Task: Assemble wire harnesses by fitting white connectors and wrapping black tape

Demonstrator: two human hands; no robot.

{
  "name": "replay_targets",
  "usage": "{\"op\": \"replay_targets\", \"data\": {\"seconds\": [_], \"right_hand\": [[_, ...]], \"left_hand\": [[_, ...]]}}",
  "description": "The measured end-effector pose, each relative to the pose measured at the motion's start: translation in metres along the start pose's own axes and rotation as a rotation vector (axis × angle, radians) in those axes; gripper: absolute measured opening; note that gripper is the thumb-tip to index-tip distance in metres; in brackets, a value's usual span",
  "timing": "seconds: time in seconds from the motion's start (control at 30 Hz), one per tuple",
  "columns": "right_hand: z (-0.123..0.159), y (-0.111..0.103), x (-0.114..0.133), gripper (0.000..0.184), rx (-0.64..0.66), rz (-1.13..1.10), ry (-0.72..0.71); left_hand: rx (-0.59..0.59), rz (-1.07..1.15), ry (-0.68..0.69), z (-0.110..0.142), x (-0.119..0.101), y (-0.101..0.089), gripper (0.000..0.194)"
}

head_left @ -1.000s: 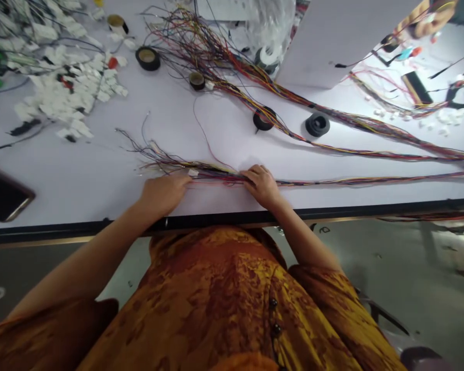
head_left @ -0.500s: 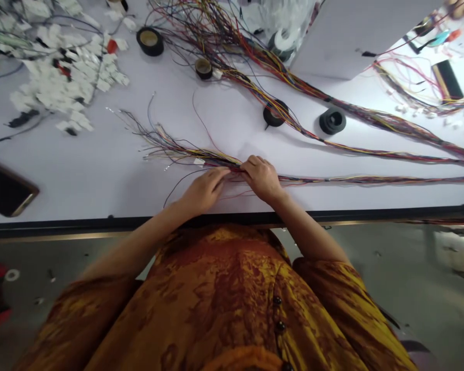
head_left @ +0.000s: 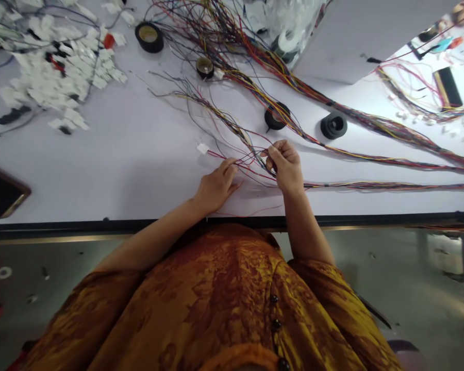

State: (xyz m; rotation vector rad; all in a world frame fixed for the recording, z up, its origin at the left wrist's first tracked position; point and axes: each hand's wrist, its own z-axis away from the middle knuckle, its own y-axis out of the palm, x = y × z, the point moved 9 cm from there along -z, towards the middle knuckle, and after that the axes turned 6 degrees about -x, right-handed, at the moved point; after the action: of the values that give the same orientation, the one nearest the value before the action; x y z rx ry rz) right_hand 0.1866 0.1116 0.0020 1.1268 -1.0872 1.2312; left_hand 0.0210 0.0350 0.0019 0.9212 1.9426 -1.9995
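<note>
On the table near its front edge, my left hand point(head_left: 215, 186) has its fingertips closed on a few thin red and dark wires point(head_left: 251, 166). One end of these wires carries a small white connector point(head_left: 203, 148), which lies just beyond my left fingers. My right hand point(head_left: 288, 166) pinches thin wires between thumb and finger, above the bundle. The loose wire bundle point(head_left: 226, 119) fans out toward the upper left. Past my right hand it runs on as a narrow harness point(head_left: 355, 185) to the right edge.
White connectors point(head_left: 62, 72) lie heaped at the upper left, above a phone point(head_left: 3, 190). Rolls of black tape point(head_left: 149, 37) and a black ring-shaped part point(head_left: 333, 125) rest among the longer harnesses point(head_left: 390, 123). A pale panel point(head_left: 355, 41) stands at the back.
My right hand has moved right and lifted wires out of the bundle. The bundle's loose end has swung up and away, and the red wires with the white connector now lie apart.
</note>
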Motion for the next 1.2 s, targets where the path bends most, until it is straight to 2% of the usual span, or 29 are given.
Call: {"op": "replay_targets", "data": {"seconds": [0.1,0.2,0.3,0.37,0.43,0.5,0.57,0.63,0.73,0.8,0.9,0.97,1.03,1.1,1.2], "right_hand": [[-0.001,0.003,-0.003,0.04,0.052,-0.03,0.035],[0.001,0.008,-0.006,0.038,0.141,-0.023,0.065],[0.007,0.018,-0.008,0.039,0.243,0.028,0.079],[0.011,0.024,-0.01,0.044,0.289,0.064,0.062],[0.014,0.028,-0.012,0.042,0.305,0.095,0.035],[0.014,0.028,-0.016,0.033,0.297,0.105,0.01],[0.014,0.028,-0.02,0.03,0.288,0.087,-0.008],[0.013,0.026,-0.024,0.03,0.265,0.061,-0.018],[0.013,0.023,-0.026,0.031,0.218,0.065,-0.012],[0.016,0.028,-0.023,0.033,0.263,0.143,-0.051],[0.02,0.038,-0.017,0.033,0.341,0.289,-0.159],[0.015,0.032,-0.017,0.026,0.235,0.258,-0.163],[0.008,0.017,-0.023,0.029,0.053,0.128,-0.099],[0.005,0.007,-0.029,0.035,-0.071,0.019,-0.04],[0.008,0.011,-0.026,0.045,-0.052,0.042,-0.068]], "left_hand": [[-0.064,0.048,0.044,-0.008,-0.007,-0.002,0.038],[-0.138,0.277,0.072,-0.018,-0.01,-0.004,0.029],[-0.205,0.584,-0.059,-0.025,0.004,-0.003,0.017],[-0.258,0.678,-0.173,-0.024,0.018,-0.004,0.016],[-0.332,0.602,-0.228,-0.019,0.026,-0.015,0.021],[-0.395,0.384,-0.237,-0.013,0.03,-0.03,0.026],[-0.413,0.175,-0.237,-0.008,0.032,-0.043,0.027],[-0.445,0.066,-0.251,-0.003,0.035,-0.054,0.026],[-0.549,0.065,-0.284,0.002,0.042,-0.067,0.025],[-0.585,0.167,-0.315,0.003,0.047,-0.067,0.028],[-0.515,0.401,-0.402,0.001,0.059,-0.055,0.034],[-0.47,0.411,-0.43,0.001,0.065,-0.051,0.032],[-0.463,0.229,-0.409,0.002,0.065,-0.058,0.025],[-0.418,-0.01,-0.366,0.003,0.06,-0.063,0.015],[-0.303,-0.205,-0.278,0.0,0.046,-0.06,0.01]]}}
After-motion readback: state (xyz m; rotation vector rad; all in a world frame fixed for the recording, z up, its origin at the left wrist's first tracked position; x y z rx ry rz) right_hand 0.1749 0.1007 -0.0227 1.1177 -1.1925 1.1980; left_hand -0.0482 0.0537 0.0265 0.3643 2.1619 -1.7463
